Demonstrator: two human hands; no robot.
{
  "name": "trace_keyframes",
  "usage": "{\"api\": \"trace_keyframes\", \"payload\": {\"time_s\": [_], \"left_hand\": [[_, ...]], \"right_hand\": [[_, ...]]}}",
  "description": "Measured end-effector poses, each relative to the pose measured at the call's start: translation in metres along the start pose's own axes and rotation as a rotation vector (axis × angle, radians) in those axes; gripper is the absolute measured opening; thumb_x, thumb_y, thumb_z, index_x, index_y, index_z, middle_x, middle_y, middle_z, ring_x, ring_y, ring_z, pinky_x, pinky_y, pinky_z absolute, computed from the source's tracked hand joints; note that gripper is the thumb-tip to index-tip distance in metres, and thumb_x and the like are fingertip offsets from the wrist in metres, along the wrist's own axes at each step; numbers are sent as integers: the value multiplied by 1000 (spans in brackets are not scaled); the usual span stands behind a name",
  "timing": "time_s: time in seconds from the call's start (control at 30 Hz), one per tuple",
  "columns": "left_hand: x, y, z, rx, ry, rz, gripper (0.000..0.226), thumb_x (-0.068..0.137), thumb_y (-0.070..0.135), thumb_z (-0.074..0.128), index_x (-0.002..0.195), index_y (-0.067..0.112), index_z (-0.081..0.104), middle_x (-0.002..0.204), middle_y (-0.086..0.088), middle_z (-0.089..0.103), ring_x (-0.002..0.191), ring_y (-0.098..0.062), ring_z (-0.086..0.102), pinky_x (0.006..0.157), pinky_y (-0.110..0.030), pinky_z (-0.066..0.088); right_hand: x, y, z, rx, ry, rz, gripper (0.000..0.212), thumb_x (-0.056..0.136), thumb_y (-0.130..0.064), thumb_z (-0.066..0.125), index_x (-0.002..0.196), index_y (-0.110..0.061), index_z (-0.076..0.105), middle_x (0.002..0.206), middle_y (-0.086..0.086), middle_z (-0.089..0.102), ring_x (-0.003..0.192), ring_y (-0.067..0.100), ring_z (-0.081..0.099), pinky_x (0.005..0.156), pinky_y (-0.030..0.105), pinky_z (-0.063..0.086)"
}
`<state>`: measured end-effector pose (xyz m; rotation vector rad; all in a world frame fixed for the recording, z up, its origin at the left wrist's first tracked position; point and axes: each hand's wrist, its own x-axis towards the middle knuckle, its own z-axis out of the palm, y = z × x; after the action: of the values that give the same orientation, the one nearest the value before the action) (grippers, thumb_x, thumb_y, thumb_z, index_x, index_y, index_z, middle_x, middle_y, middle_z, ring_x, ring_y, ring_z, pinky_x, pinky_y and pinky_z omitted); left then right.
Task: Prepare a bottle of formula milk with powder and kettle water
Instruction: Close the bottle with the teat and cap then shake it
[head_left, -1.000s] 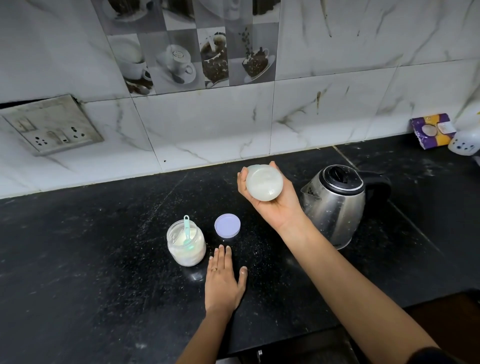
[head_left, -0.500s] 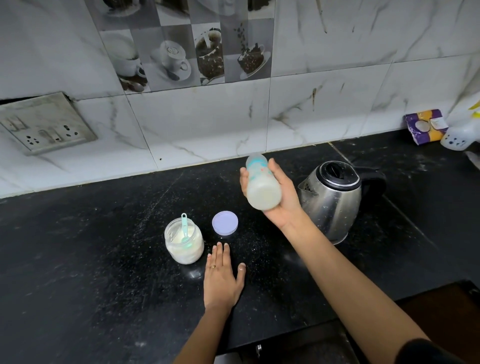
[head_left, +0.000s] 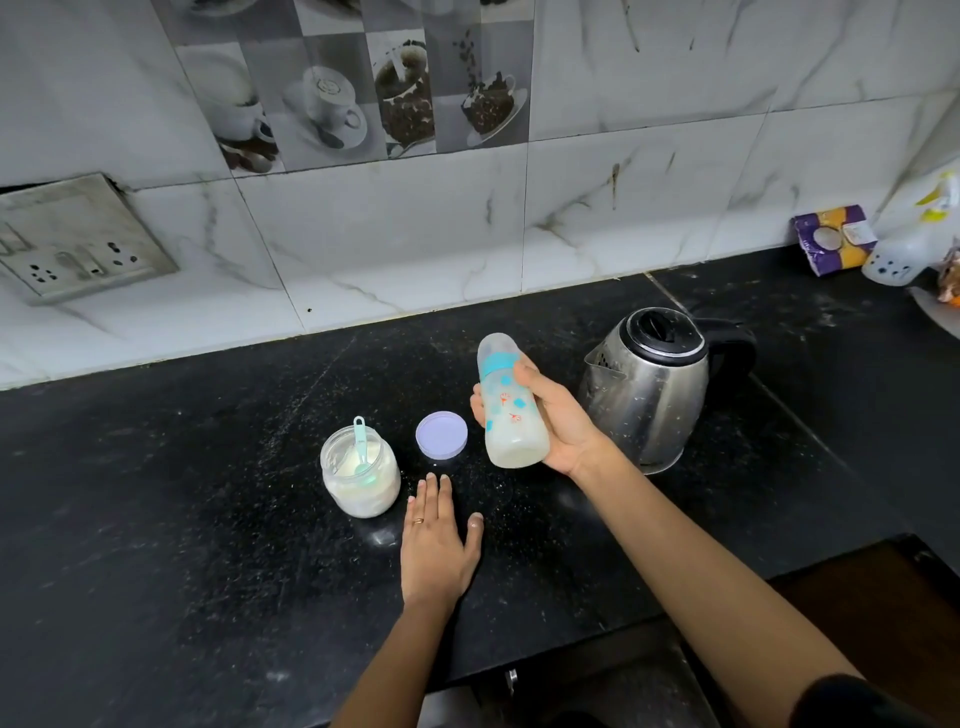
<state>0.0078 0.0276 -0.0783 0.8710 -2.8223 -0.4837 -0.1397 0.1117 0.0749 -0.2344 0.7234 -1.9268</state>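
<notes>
My right hand (head_left: 556, 421) grips a capped baby bottle (head_left: 509, 405) with milky liquid in its lower part, held above the black counter (head_left: 156, 519) and leaning back toward the wall. The steel kettle (head_left: 649, 384) with a black lid and handle stands just right of that hand. An open jar of white powder (head_left: 361, 475) with a teal scoop (head_left: 360, 441) standing in it sits to the left. The jar's lilac lid (head_left: 441, 434) lies flat between jar and bottle. My left hand (head_left: 439, 540) rests flat on the counter in front of the lid, fingers straight.
A marble-tiled wall runs behind the counter, with a socket plate (head_left: 78, 239) at the left. A purple and yellow packet (head_left: 834, 239) and a white container (head_left: 901, 257) sit at the far right. The counter's front edge is near my arms, with a drawer below.
My right hand has turned the bottle from base-toward-me to nearly upright, top tilted to the wall, and lowered it slightly. My left hand has stayed flat on the counter.
</notes>
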Motion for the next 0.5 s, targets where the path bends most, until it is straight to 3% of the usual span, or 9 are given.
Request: {"api": "trace_keyframes", "payload": {"time_s": [0.17,0.27,0.5], "left_hand": [[0,-1,0,-18,7,-4,84,83,59,5,150,10,18,159,-8,14,147,-18,5,117,-28,-5],[0,0,1,-13,3,-5,84,83,59,6,150,9,18,158,-10,16,147,-19,7,118,-29,-4],[1,0,2,-10,13,-7,83,84,58,8,150,9,19,158,-10,17,147,-20,9,118,-30,-1]], "right_hand": [[2,-2,-8,-123,-19,-86,92,51,-25,92,131,-29,46,120,16,54,98,31,65,85,50,54],[3,-6,-19,-327,-26,-132,93,56,-25,90,136,-31,42,121,16,55,106,27,59,91,43,51],[-3,-8,-46,-816,43,-169,74,79,9,65,140,-19,34,123,10,59,113,19,57,96,33,47]]}}
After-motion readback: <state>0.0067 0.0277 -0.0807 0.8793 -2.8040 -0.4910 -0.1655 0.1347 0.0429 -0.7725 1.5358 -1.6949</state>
